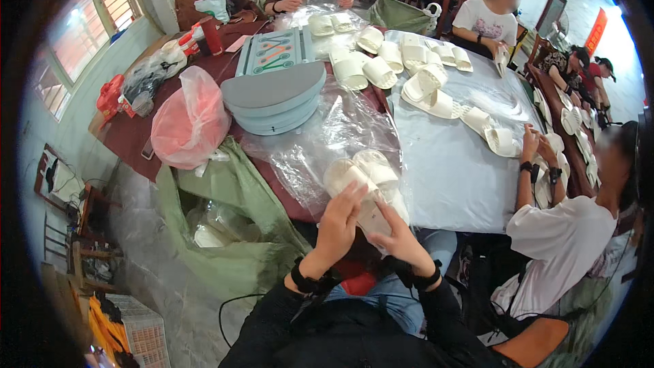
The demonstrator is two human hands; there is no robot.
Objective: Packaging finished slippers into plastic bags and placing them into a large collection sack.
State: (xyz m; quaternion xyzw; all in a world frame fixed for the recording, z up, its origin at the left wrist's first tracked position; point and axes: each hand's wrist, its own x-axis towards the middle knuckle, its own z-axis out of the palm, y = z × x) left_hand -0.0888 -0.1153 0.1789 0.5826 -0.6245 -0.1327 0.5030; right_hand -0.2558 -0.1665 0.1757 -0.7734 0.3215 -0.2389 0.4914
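Note:
A pair of cream slippers (377,172) is between my two hands at the near edge of the table, side by side with their broad straps facing up. My left hand (340,218) presses against the left slipper, fingers together along its side. Lower on the pair, my right hand (403,237) grips near the end closest to me, its thumb on top and its other fingers partly hidden. Clear plastic bags (300,157) lie flat on the table beside the slippers. Whether film also covers the pair, I cannot tell.
Several cream slippers (436,103) cover the table's far side. A grey-blue case (272,95) and a pink-filled plastic bag (191,119) stand to the left. An open green sack (225,197) holds wrapped slippers below. People sit at the far side and right, one handling slippers.

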